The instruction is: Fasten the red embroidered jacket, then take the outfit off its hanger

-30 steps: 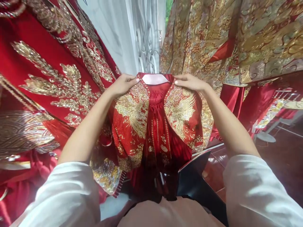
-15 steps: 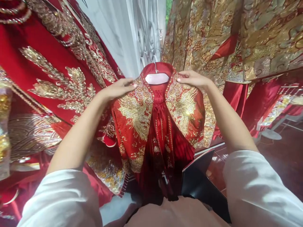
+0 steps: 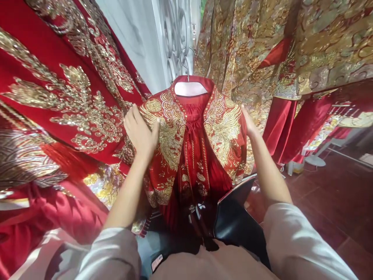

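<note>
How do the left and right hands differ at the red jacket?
The left hand shows its back, thumb spread wide; the right hand appears nearly edge-on, its fingers mostly hidden. The left hand overlaps the front of the red jacket; the right hand sits at its outer edge. Both are beside its upper sleeves.

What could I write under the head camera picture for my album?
Two hands on a red and gold jacket on its hanger.
</note>
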The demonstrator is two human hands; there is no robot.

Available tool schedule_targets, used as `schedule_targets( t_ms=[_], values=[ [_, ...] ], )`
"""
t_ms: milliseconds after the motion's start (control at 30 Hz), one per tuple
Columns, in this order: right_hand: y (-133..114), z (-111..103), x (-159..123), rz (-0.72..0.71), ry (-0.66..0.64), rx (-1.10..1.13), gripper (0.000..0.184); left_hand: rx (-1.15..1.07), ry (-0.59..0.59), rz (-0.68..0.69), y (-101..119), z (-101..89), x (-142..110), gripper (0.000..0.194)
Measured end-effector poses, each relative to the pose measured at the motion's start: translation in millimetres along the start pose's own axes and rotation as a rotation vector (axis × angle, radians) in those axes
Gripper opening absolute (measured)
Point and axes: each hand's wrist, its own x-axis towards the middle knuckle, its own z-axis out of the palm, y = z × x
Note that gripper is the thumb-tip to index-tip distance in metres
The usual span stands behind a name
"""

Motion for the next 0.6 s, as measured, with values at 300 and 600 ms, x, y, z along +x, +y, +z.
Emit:
schedule_targets(
  t_ms=[300, 600],
  values=[
    [-36.5, 52.6, -172.9, -0.093, -0.008, -0.684, 0.04, 0.067, -0.292, -0.035, -13.6, 48.8, -132.5, 0.054],
    [-136.4, 47.6, -184.6, 0.038, 0.003, -0.009, 0.015, -0.184, -0.371, -0.191, 48.1, -18.6, -160.9, 0.029]
  ],
)
